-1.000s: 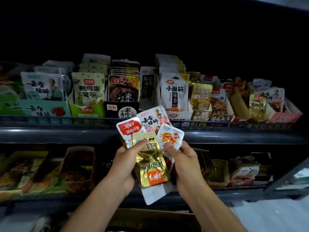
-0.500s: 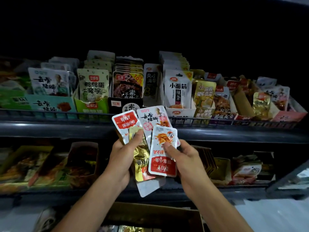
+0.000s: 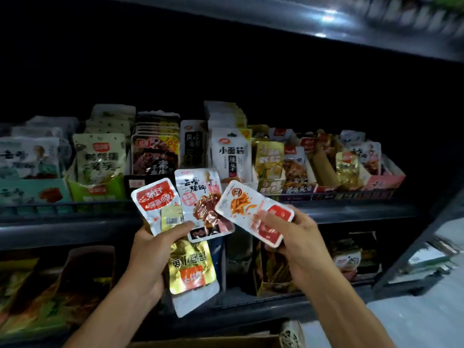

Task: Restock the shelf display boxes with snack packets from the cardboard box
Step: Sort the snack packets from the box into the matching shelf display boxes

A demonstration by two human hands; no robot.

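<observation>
Head view. The right hand (image 3: 292,231) pinches one white-and-red packet (image 3: 253,212), thumb on its printed face and the other fingers curled behind its lower right end. The packet is tilted, its long axis running from upper left down to lower right, and its upper left end points toward the upper shelf (image 3: 351,212). The left hand (image 3: 153,249) grips a fanned bundle of packets: a red-labelled packet (image 3: 154,199) at the left, a white packet with black characters (image 3: 200,197) in the middle, and a gold packet (image 3: 192,267) hanging below the thumb, printed upside down. The single packet's upper left corner overlaps the white one in the picture; whether they touch cannot be told.

The display boxes (image 3: 296,189) stand in a row along the upper shelf, farther away and higher than both hands. The right hand is the nearer one to the boxes at the centre and right of that row, which lie up and to the right of its fingers. Which box matches the packet is hard to read at this blur; a judgement only, but the placing likely calls for a reach up and away, turning the packet upright to slot behind those already standing. The cardboard box (image 3: 206,342) shows only as a rim at the bottom edge, near the person.
</observation>
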